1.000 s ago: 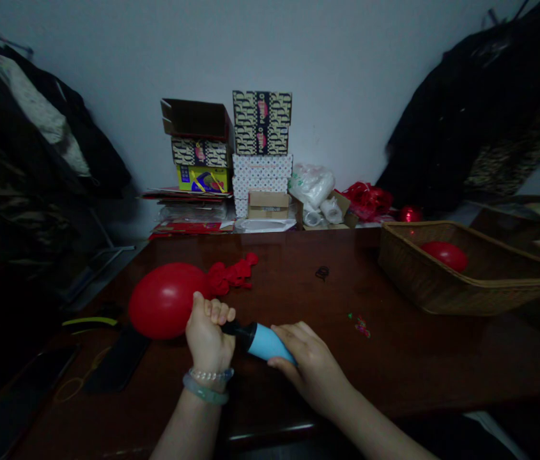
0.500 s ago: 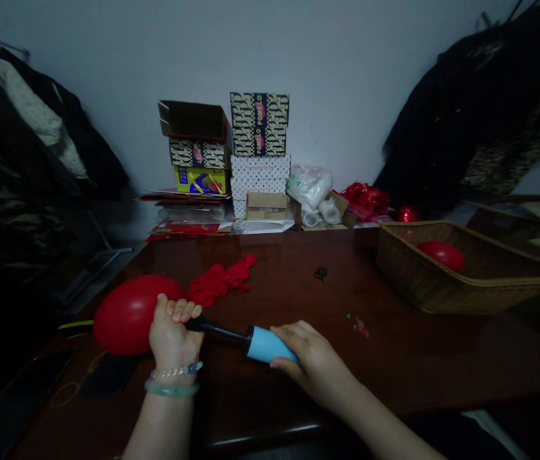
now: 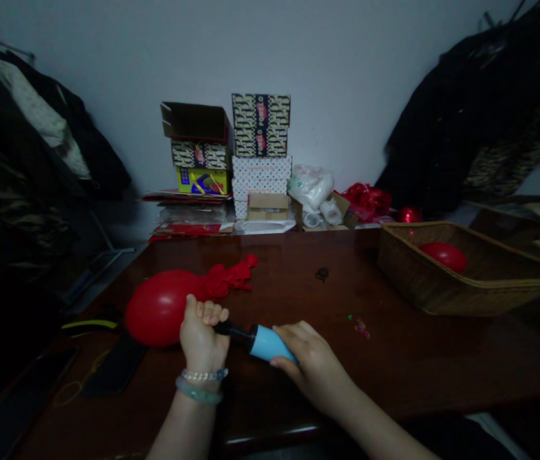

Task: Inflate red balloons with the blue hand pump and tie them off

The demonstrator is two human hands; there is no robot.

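My left hand point(image 3: 206, 332), wearing two bracelets, is closed round the black handle end of a hand pump point(image 3: 270, 344). An inflated red balloon point(image 3: 162, 308) sits just left of it, and its neck is hidden behind my fingers. My right hand point(image 3: 315, 364) wraps the light blue barrel of the pump. Between barrel and handle a short stretch of black rod shows. Flat red balloons point(image 3: 224, 279) lie in a row on the table beyond my left hand.
On the right of the brown table point(image 3: 289, 262) is a wicker basket point(image 3: 423, 291) holding a red balloon. Small coloured bands point(image 3: 362, 328) and a black coil point(image 3: 321, 275) lie mid-table. A dark phone-like slab point(image 3: 114, 370) lies left; stacked boxes point(image 3: 261, 172) stand behind.
My left hand has moved right toward my right hand, carrying the balloon along and shortening the visible pump rod. The right hand has hardly moved.
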